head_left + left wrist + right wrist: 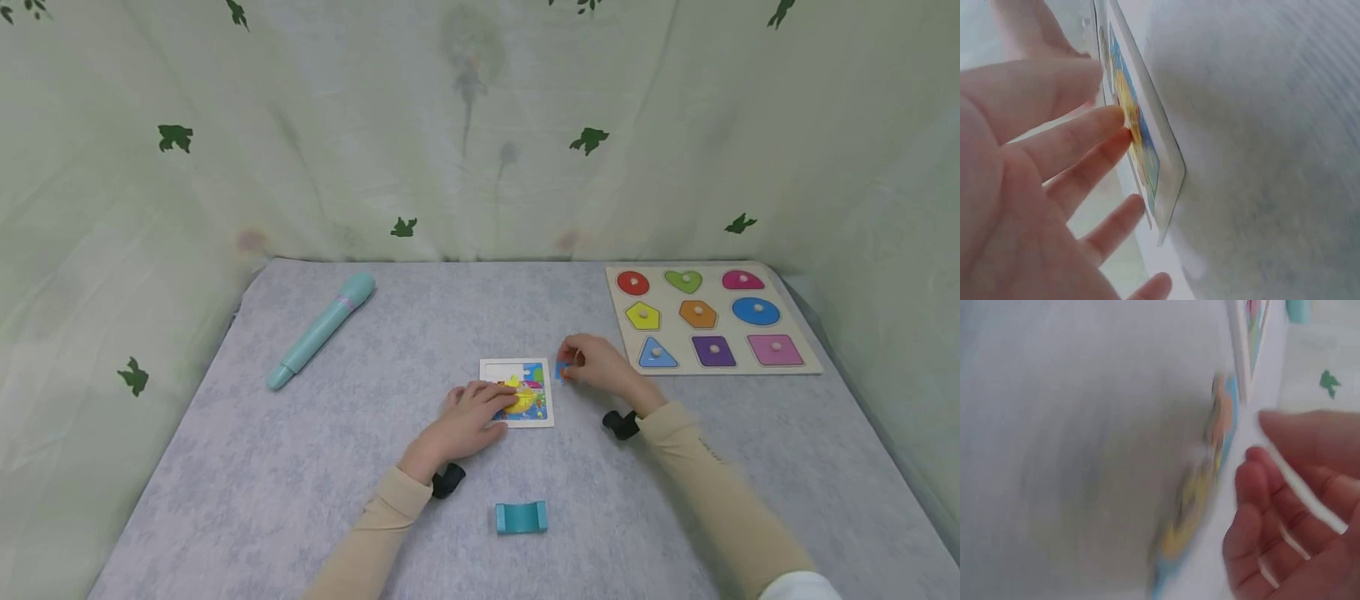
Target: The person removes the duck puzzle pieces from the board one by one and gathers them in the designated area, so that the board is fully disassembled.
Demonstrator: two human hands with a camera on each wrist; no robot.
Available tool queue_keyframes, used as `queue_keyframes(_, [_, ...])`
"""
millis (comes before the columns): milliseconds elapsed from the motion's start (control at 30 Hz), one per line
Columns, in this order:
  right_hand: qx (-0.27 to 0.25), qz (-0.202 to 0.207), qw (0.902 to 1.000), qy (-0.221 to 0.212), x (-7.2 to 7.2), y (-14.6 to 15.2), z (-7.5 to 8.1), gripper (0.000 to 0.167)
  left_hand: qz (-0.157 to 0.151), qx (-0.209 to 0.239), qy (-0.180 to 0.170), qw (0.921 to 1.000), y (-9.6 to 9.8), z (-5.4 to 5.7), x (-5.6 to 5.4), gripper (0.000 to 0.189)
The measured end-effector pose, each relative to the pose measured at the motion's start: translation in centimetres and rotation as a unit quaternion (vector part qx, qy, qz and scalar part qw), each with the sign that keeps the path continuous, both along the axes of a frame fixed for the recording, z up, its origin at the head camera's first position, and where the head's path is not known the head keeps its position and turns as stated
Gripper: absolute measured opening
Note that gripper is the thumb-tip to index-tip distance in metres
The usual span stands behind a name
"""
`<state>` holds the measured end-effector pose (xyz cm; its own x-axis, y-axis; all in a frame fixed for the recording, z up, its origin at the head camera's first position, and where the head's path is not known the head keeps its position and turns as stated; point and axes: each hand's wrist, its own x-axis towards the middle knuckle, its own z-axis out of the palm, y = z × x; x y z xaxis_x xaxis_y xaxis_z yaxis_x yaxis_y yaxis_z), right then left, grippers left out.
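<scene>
A small white-framed jigsaw puzzle (550,400) shows a yellow duck-like figure on a colourful ground, with a white area at its upper left. My left hand (468,419) lies across its lower left part, and in the left wrist view its extended fingertips (1121,115) touch the picture. To the right of the frame, my right hand (597,364) hovers by a blue and orange puzzle piece (560,368). In the right wrist view, thumb and bent fingers (1252,484) stand apart from each other, beside the blurred blue, orange and yellow piece (1225,422) on the table.
A wooden shape board (667,317) with knobbed coloured shapes lies at the back right. At the left rests a teal stick-shaped object (318,333). A teal curved holder (521,518) sits near the front, between the forearms. Pale curtains surround the grey table (262,492).
</scene>
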<state>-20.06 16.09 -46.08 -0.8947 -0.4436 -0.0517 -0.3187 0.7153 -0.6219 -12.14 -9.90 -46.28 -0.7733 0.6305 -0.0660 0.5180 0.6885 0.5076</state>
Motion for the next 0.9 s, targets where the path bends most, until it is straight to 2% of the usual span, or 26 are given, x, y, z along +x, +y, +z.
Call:
queue_keyframes(133, [-0.052, 0.035, 0.998, -0.004, 0.2, -1.6, -0.2, 0.017, -0.008, -0.004, 0.022, 0.9997, 0.6, 0.0, -0.3, 0.041])
queue_keyframes(367, [-0.018, 0.066, 0.9976, 0.013, 0.4, -3.7, -0.2, 0.021, -0.038, -0.017, 0.007, 0.9991, 1.3, -0.2, -0.5, 0.045])
queue_keyframes(500, [0.005, 0.061, 0.998, 0.016, 0.6, -4.3, -0.1, 0.023, -0.041, -0.026, 0.001, 0.9988, 1.2, -0.2, -0.4, 0.047])
queue_keyframes(633, [0.013, 0.045, 0.9989, -0.003, 0.7, -4.7, 0.0, 0.025, -0.038, -0.023, -0.007, 0.999, 1.2, -0.1, -0.4, 0.048])
queue_keyframes(767, [0.01, 0.029, 0.9992, -0.024, 0.7, -5.0, 0.1, 0.026, -0.037, -0.019, -0.016, 0.999, 1.2, 0.2, -0.2, 0.048])
queue_keyframes(900, [0.002, 0.024, 0.9994, -0.025, 0.8, -5.0, -0.1, 0.027, -0.033, -0.014, -0.026, 0.999, 1.1, 0.3, -0.1, 0.049])
